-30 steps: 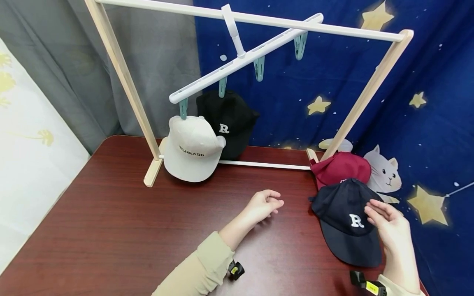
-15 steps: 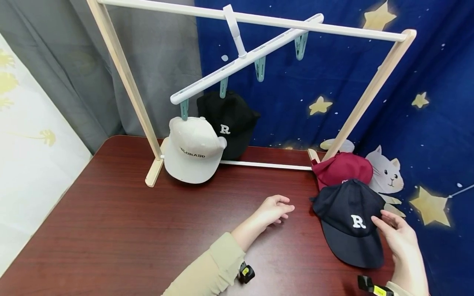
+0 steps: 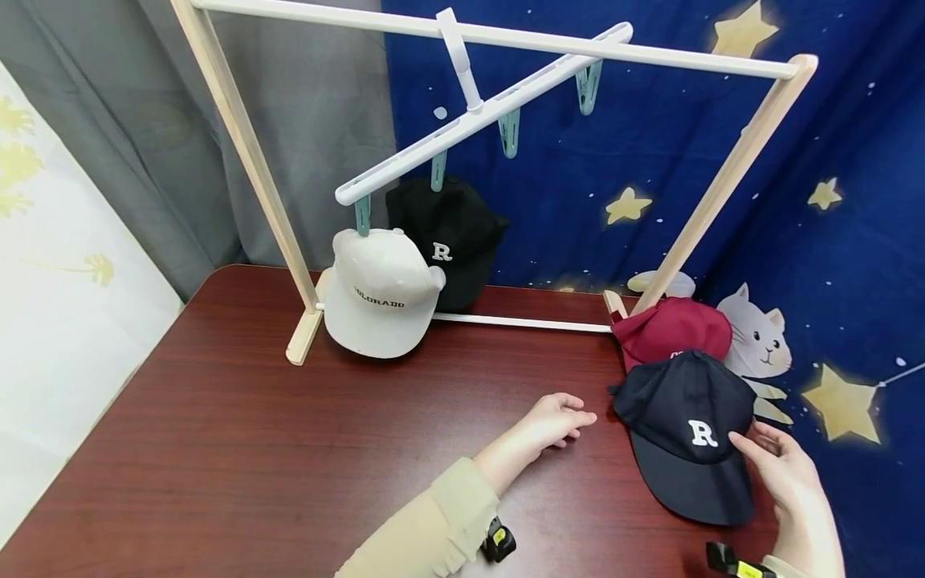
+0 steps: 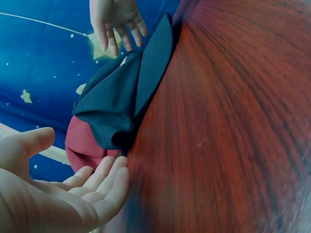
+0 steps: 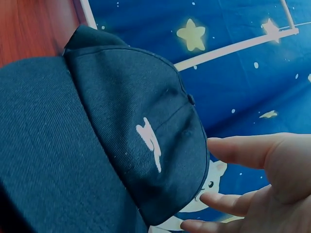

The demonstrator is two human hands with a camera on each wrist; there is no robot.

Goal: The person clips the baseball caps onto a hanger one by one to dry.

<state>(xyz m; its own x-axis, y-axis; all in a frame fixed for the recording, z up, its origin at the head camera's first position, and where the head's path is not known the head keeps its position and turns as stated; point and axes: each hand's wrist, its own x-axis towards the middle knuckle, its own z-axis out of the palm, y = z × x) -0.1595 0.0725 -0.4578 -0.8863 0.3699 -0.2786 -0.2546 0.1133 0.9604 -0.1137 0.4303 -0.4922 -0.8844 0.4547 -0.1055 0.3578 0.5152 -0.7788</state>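
Observation:
A navy cap [image 3: 690,417] with a white R lies on the table at the right, its brim toward me. Partly under and behind it is a dark red cap [image 3: 675,329]. My right hand [image 3: 784,474] is at the navy cap's right side; in the right wrist view its thumb [image 5: 243,150] points at the crown, with the fingers spread below. My left hand [image 3: 552,421] hovers left of the navy cap, palm turned toward it and fingers [image 4: 114,187] loosely extended, holding nothing.
A wooden rack [image 3: 246,144] stands behind. From its top bar hangs a white hanger [image 3: 484,112] with several teal clips [image 3: 509,132]. A white cap [image 3: 383,297] and a black cap [image 3: 462,241] hang from its left clips. Blue and grey curtains back the brown table [image 3: 289,449].
Both hands have moved to the right and slightly down in the head view, the left nearing the navy cap and the right shifting to its right edge. The caps have stayed put.

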